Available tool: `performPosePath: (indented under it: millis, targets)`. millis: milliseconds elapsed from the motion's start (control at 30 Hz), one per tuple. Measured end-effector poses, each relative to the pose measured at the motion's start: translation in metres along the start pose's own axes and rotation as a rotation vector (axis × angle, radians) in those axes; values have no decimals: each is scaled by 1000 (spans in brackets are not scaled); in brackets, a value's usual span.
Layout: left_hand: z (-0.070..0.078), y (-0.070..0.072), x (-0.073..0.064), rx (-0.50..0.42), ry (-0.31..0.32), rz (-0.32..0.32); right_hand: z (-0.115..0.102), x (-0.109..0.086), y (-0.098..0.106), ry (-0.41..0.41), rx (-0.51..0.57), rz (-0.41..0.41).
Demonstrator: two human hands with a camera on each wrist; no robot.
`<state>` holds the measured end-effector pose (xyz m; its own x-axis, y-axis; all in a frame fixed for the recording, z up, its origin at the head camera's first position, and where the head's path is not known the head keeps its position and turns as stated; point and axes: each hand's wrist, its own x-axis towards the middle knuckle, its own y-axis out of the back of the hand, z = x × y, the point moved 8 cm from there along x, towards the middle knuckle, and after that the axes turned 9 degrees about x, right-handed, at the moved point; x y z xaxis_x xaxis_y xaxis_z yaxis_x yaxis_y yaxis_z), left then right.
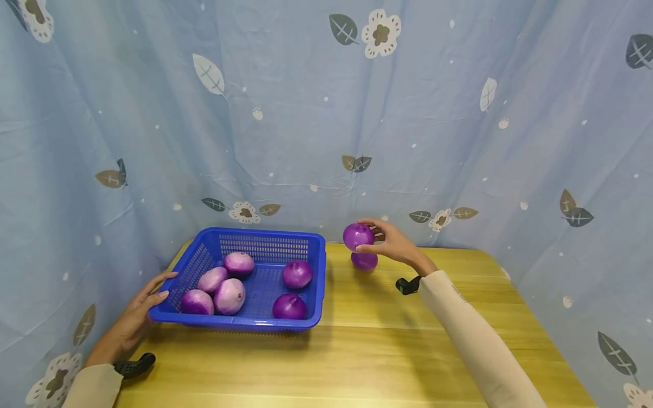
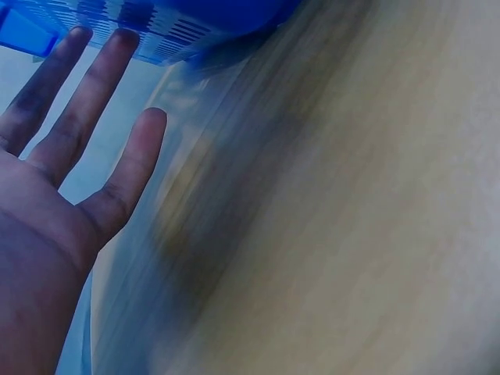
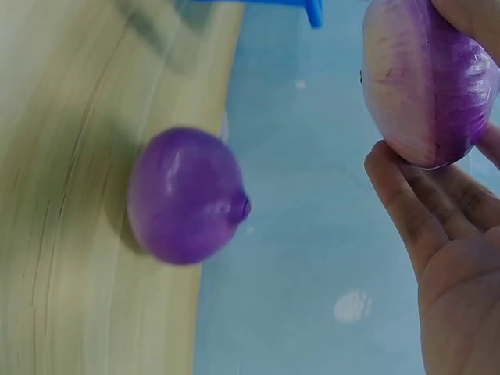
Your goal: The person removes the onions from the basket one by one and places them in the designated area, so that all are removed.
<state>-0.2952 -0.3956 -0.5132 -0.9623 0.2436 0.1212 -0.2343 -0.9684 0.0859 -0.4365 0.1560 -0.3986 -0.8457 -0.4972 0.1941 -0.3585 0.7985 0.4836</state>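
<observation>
My right hand (image 1: 393,242) grips a purple onion (image 1: 358,237) between thumb and fingers, raised off the table. In the right wrist view this held onion (image 3: 426,86) shows a pale side and a purple side. A second purple onion (image 3: 186,195) lies on the table below it, partly hidden by the held one in the head view. At the left end of the blue basket (image 1: 320,283), my left hand (image 1: 135,317) has its fingertips right at the rim. Its fingers (image 2: 94,98) look straight in the left wrist view, against the mesh wall.
Inside the basket, several pale purple onions (image 1: 229,296) cluster at the left, and two darker onions (image 1: 297,274) sit at the right. The wooden table (image 1: 357,357) ends at the back against a blue patterned curtain (image 1: 306,113), which also hangs on both sides.
</observation>
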Motion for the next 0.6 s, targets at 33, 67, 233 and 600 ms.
performPosePath:
  millis: [33, 67, 233, 600]
  targets:
    - [0, 0, 0, 4, 5, 3, 2, -2, 3, -6, 0, 4]
    - [-1, 0, 0, 10, 10, 5, 5, -4, 6, -12, 2, 8]
    - [-1, 0, 0, 23, 34, 27, 17, -17, 20, -36, 7, 35]
    - [-4, 3, -2, 57, 74, 59, 38, -42, 46, -86, -59, 96]
